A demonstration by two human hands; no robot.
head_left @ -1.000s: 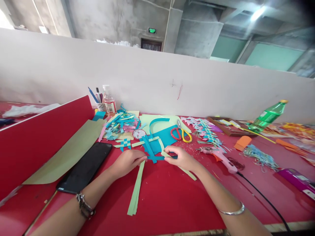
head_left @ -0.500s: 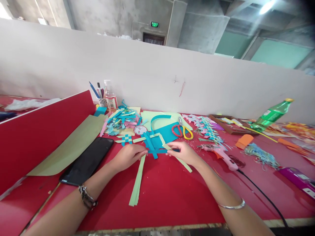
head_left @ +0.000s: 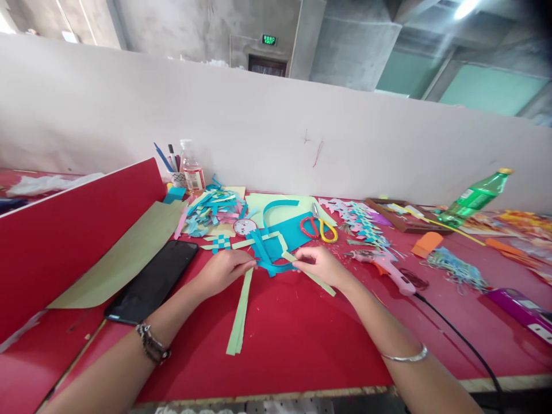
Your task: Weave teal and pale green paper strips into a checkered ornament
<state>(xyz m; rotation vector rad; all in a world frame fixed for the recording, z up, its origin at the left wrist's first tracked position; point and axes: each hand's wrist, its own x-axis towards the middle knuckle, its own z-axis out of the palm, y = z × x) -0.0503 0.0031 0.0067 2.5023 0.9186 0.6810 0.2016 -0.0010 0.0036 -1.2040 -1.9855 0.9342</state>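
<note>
A blue paper strip (head_left: 281,268) spans between my two hands, bowed slightly toward the table. My left hand (head_left: 228,270) pinches its left end, and my right hand (head_left: 318,267) pinches the other end. Other blue strips (head_left: 261,248) cross it from behind. A folded pale green strip (head_left: 283,244) passes by my right fingers, while another green strip (head_left: 321,283) runs out below that hand. Under my left fingertips lie long pale green strips (head_left: 239,316). A small woven blue-and-green piece (head_left: 221,242) sits to the left, beside a round patterned disc (head_left: 245,227).
Red-and-yellow-handled scissors (head_left: 319,228) rest on blue paper behind my hands. A pink glue gun (head_left: 390,270) with a black cord lies right. To the left are a black phone (head_left: 150,282) and a pile of paper strips (head_left: 215,210). A green bottle (head_left: 476,198) leans far right.
The blue strip between my hands was straight and now bows a little. My hands have barely shifted, and the view has tilted slightly.
</note>
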